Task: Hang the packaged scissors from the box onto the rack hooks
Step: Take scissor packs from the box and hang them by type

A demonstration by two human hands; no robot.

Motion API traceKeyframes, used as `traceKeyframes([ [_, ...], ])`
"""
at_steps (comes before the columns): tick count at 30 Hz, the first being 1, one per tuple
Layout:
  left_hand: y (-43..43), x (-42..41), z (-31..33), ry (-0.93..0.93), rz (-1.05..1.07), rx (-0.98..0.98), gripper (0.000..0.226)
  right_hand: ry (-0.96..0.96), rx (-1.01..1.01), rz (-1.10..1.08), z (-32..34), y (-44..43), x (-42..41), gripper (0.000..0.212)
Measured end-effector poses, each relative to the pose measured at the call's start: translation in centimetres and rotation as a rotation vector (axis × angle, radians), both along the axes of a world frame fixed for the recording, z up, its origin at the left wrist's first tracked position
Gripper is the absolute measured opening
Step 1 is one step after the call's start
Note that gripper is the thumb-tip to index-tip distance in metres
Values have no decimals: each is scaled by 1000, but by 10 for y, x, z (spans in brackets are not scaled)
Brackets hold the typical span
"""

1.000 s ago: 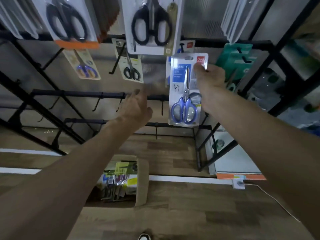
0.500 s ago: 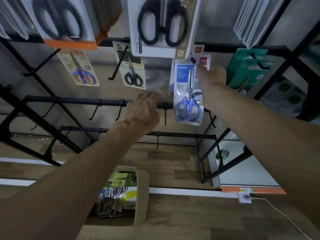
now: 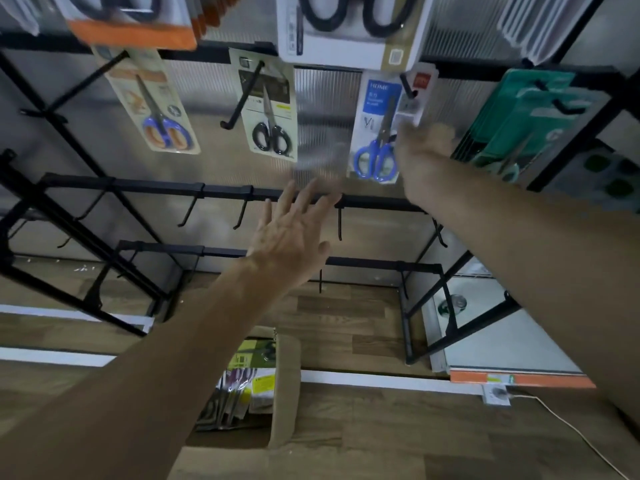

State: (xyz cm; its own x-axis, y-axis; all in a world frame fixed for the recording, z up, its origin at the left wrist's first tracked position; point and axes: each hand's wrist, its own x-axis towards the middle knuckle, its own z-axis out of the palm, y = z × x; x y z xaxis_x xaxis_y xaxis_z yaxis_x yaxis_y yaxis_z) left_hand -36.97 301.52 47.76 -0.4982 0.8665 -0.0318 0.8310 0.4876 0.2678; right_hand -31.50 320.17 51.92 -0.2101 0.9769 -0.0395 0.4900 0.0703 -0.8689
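Note:
A pack of blue-handled scissors (image 3: 375, 133) hangs from a black hook (image 3: 408, 87) on the rack's upper rail. My right hand (image 3: 427, 154) is blurred and sits beside the pack's lower right edge, below the hook, with no clear hold on the pack. My left hand (image 3: 294, 230) is held flat with fingers spread in front of the middle rail (image 3: 156, 185), holding nothing. The cardboard box (image 3: 285, 382) stands on the floor below, with several packaged scissors (image 3: 239, 393) upright inside it.
Other scissor packs hang on the upper rail: one orange and blue (image 3: 157, 109), one black (image 3: 270, 112), green ones (image 3: 533, 116) at right. Larger black-handled packs (image 3: 349, 26) hang above. Bare hooks (image 3: 242, 213) line the middle and lower rails. A white cable (image 3: 571, 434) crosses the wood floor.
The blue scissors pack went onto the hook and now hangs there. My right hand dropped from its top corner to its lower right side. My left hand opened its fingers.

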Motion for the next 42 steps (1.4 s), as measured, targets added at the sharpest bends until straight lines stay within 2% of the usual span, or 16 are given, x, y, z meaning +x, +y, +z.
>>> traceKeyframes([
  [3,-5,-3,-2,-20,20,0,79,-187,121,54,-22,-18,10,47],
  [8,-14,-4,-4,-60,45,-27,82,-233,267,242,-41,-49,29,34],
  [14,-35,-1,-8,-80,44,-65,74,-472,479,450,-58,-89,35,41],
  [19,-72,-18,-39,-160,92,-109,81,-506,384,628,-97,-158,29,45],
  [24,-133,-44,-77,-208,123,-154,80,-529,275,700,-136,-219,4,47],
  [29,-199,-96,-96,-183,107,-110,77,-572,290,677,-154,-264,-38,46],
  [32,-238,-130,-114,-152,72,-114,72,-585,200,578,-168,-290,-79,40],
  [37,-284,-164,-187,-169,95,-151,73,-569,122,583,-235,-353,-114,26],
  [42,-298,-166,-280,-250,94,-212,71,-627,171,668,-335,-378,-112,38],
])
